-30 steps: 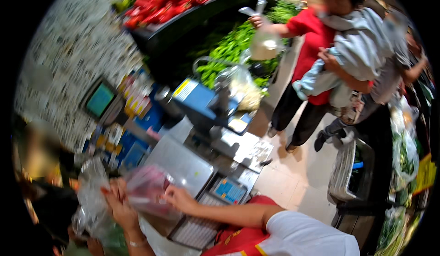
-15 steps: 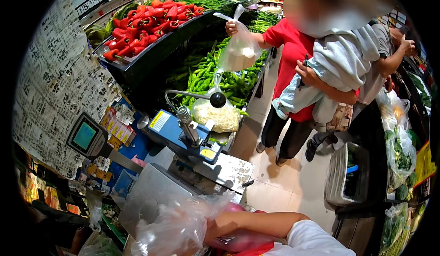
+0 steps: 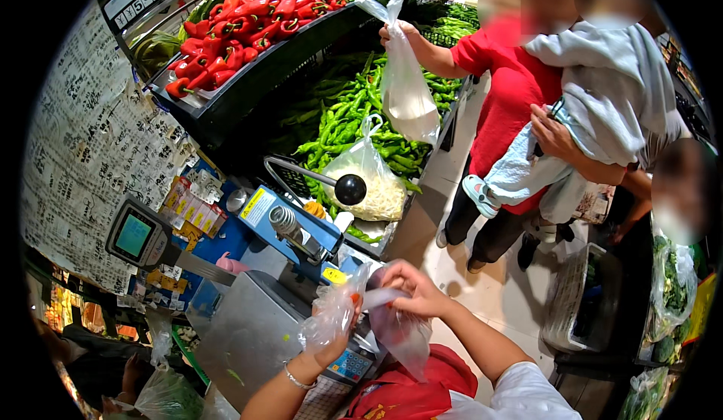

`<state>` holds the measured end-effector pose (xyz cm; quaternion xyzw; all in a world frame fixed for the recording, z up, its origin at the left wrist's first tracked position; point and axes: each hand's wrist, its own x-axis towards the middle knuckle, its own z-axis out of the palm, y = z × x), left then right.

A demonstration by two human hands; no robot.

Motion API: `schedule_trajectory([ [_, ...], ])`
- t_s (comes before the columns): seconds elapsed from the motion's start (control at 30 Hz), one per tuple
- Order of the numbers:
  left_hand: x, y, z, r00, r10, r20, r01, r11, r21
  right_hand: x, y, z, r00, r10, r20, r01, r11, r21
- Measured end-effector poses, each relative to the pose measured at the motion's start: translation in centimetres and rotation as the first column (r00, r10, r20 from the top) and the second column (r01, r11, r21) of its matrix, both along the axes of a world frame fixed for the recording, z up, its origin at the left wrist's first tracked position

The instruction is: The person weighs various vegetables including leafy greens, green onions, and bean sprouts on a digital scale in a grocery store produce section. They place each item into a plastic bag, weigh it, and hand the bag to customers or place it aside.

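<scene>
A clear plastic bag (image 3: 329, 311) is bunched around my left hand (image 3: 340, 333), whose closed fingers are partly hidden by the film. A small orange-red spot shows through it. My right hand (image 3: 413, 287) is closed on the whitish twisted neck of plastic bag (image 3: 403, 337) film that hangs down in front of the red apron (image 3: 422, 386). I cannot tell whether both hands hold one bag or two. Below and left of my hands lies the metal pan (image 3: 260, 337) of a weighing scale, with its keypad (image 3: 352, 363) beside my left wrist.
A blue bag-sealing machine (image 3: 290, 228) with a black-knobbed lever (image 3: 349, 190) stands ahead. Beyond are a knotted bag of pale shreds (image 3: 365, 187), green peppers (image 3: 354, 119) and red peppers (image 3: 248, 32). A person in red (image 3: 512, 96) holds up a bag (image 3: 407, 89) while carrying a child.
My right arm has drawn back from the pan, and both hands now meet above its right side with the gathered plastic. The person in red has shifted right and nearer.
</scene>
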<state>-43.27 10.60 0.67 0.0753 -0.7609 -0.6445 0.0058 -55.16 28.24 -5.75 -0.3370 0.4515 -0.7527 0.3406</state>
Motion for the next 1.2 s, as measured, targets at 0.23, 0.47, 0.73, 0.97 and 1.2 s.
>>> schedule_trajectory([
  [0.23, -4.9, 0.3, 1.1, 0.975, 0.204, -0.089, -0.132, 0.851, 0.508, -5.1, -5.4, -1.6, 0.971, -0.223, 0.084, 0.237, 0.938, -0.252],
  [0.47, -3.7, -1.5, -0.2, 0.833, 0.551, -0.045, -0.452, 0.726, 0.519, -4.2, -10.1, -4.7, 0.973, -0.232, 0.012, 0.229, 0.949, -0.218],
  [0.73, -0.4, -0.5, -1.2, 0.790, 0.608, -0.085, -0.395, 0.609, 0.687, -7.3, -6.6, 14.4, 0.360, -0.570, -0.739, 0.610, 0.743, -0.276],
  [0.97, -1.1, -1.7, 0.0, 0.804, 0.591, -0.072, -0.413, 0.640, 0.648, -2.9, -1.1, 5.1, 0.476, -0.576, -0.664, 0.763, 0.646, -0.013],
  [1.2, -3.0, -0.5, 0.2, 0.885, 0.430, -0.176, -0.287, 0.804, 0.521, -2.2, 4.5, -4.3, 0.450, -0.450, -0.771, 0.782, 0.616, 0.097],
])
